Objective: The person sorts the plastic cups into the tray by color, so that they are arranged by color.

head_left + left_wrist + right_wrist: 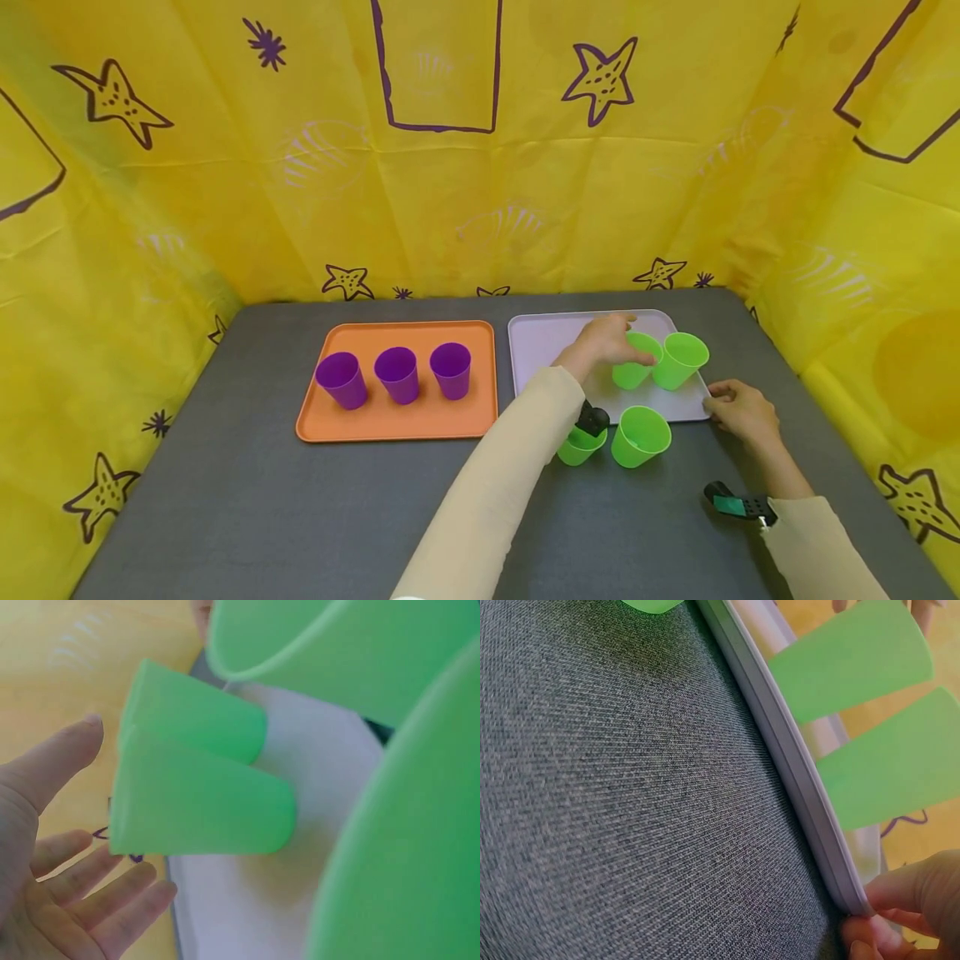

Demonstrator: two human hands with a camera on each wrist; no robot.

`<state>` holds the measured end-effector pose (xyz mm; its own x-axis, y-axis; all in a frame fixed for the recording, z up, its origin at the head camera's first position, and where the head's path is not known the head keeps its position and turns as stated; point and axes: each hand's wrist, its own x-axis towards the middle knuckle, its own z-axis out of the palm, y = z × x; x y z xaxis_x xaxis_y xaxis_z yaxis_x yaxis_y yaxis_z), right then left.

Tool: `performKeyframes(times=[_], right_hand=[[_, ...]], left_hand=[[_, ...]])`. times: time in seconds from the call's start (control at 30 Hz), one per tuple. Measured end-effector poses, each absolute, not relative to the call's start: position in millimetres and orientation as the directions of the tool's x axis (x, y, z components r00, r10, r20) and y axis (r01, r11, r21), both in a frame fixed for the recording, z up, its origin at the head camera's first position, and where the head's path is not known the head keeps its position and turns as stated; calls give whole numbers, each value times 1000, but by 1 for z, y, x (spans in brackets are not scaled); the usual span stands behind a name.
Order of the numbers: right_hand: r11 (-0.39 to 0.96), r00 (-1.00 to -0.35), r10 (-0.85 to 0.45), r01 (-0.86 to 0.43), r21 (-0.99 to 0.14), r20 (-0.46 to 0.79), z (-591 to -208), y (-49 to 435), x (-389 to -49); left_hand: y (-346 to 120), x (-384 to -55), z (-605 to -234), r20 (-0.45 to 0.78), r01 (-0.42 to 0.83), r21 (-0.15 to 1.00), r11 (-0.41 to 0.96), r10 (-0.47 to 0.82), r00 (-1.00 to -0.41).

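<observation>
A pale lilac tray [542, 340] carries two green cups, the left one [628, 375] and the right one [681, 362], standing side by side. My left hand [604, 340] is at the rim of the left cup. In the left wrist view its thumb [56, 761] and fingers are spread, with a gap between them and the cup's side. At the tray's front right corner my right hand [746, 410] pinches the rim between thumb and fingers. Two more green cups, one [579, 450] partly behind the left wrist and another [639, 438], stand in front of the tray.
An orange tray [397, 337] with three purple cups, among them a middle cup [397, 377], lies to the left. Grey cloth [300, 508] covers the table. A yellow patterned curtain [315, 208] encloses the back and sides.
</observation>
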<state>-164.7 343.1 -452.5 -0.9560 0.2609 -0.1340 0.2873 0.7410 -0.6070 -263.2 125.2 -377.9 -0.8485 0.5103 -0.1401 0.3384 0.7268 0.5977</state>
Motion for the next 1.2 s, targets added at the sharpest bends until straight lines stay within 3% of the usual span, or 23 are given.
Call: performKeyframes(times=[0.3,0.83,1.2], right_hand=[[760,-958,260,279,-587,-119,-451,345,-164],[752,-958,256,281,-596,-129,-454,344,-165],[741,-957,262,284,-609,-127,-454,343,-166]], left_hand=[[111,-265,-358,-60,425,635,646,589,-806],[78,-241,-337,64,404,806,434,614,-787],[53,-220,-355,161,515,791,331,700,-696]])
